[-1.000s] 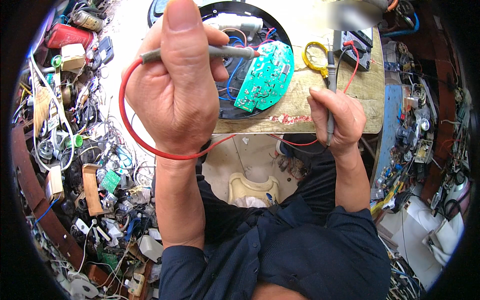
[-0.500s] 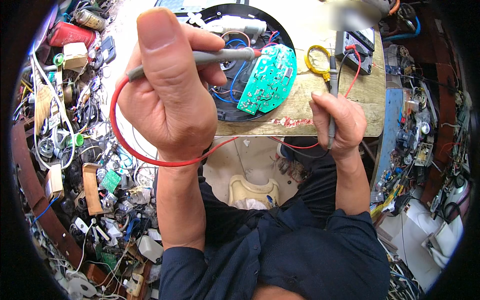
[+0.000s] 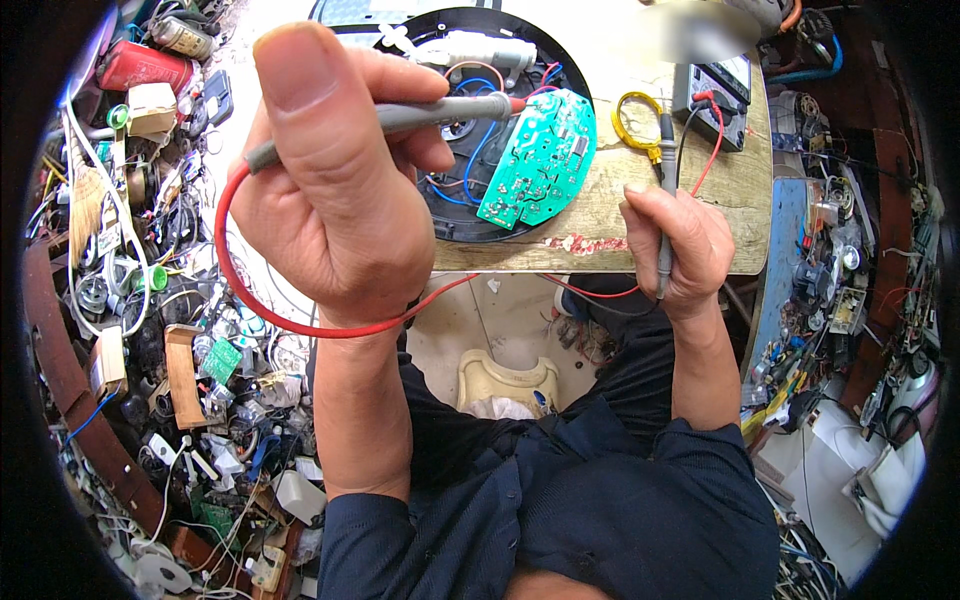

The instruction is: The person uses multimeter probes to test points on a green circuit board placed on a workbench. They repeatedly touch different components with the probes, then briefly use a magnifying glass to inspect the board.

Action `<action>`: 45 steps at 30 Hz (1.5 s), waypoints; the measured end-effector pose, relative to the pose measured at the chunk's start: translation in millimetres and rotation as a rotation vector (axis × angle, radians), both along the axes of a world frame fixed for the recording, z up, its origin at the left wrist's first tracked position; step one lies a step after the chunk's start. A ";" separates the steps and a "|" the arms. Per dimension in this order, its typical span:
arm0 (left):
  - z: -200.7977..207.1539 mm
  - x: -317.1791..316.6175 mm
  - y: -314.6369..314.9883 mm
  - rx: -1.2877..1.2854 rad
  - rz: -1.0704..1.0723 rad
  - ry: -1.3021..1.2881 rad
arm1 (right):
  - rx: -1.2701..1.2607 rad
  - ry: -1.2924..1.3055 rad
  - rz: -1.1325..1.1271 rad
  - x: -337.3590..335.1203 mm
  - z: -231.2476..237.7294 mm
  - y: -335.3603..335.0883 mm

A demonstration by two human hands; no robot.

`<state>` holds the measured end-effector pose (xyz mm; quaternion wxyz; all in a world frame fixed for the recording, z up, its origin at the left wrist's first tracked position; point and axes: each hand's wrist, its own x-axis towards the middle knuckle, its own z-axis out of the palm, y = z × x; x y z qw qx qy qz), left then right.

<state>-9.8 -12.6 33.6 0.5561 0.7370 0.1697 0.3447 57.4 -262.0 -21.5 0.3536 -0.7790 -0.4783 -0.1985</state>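
Two hands (image 3: 335,195) (image 3: 688,245) hold two probes (image 3: 445,110) (image 3: 667,175), one apiece, near one circuit board (image 3: 545,160).

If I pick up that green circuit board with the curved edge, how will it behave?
The green circuit board with the curved edge looks flat, so it's probably stiff and light. Small exposed components suggest it's fragile. Thin blue wires run toward its edge, so it may drag them along.

The board (image 3: 545,160) is green, speckled silver; the case (image 3: 470,229) black, its wires (image 3: 549,72) blue and red. The left probe (image 3: 440,112) is grey with a red end, its lead (image 3: 260,319) red; the right probe (image 3: 668,170), grey and black. The ring (image 3: 619,120) is yellow, the bench (image 3: 735,205) tan and wood-grained with red-and-white blotches.
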 end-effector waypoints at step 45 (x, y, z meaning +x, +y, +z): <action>-2.7 -1.1 9.9 0.036 0.037 -0.017 | -0.069 -0.009 -0.070 1.5 2.7 -5.1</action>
